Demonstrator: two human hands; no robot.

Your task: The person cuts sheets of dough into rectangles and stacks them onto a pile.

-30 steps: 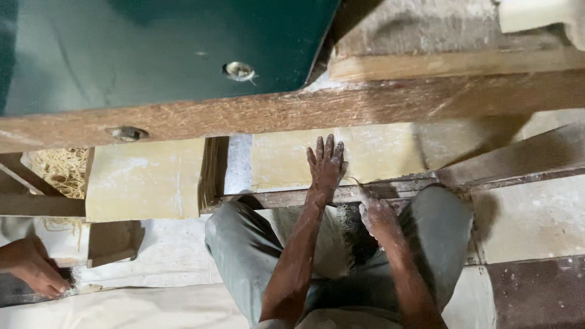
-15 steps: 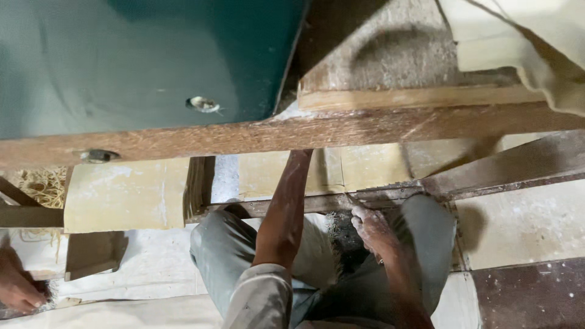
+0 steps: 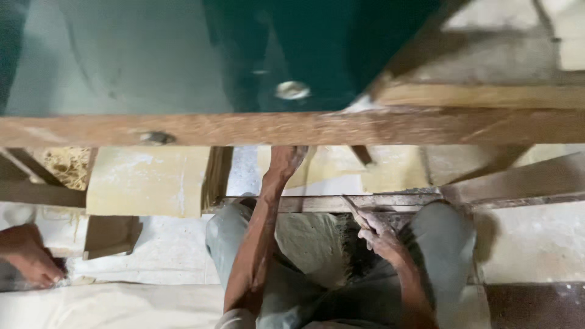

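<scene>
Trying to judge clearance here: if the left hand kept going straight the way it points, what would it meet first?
The left hand points up and away, already at the horizontal wooden beam; it would probably meet that beam's underside first, though depth is unclear.

Left arm extended forward and up from the lap, forearm nearly straight. Left hand [image 3: 286,161] at the far end, fingers partly hidden from view, so its closure cannot be read. Right forearm bent, lying across the lap. Right hand [image 3: 376,230] lower and nearer the body, fingers curled in a closed pinch.
</scene>
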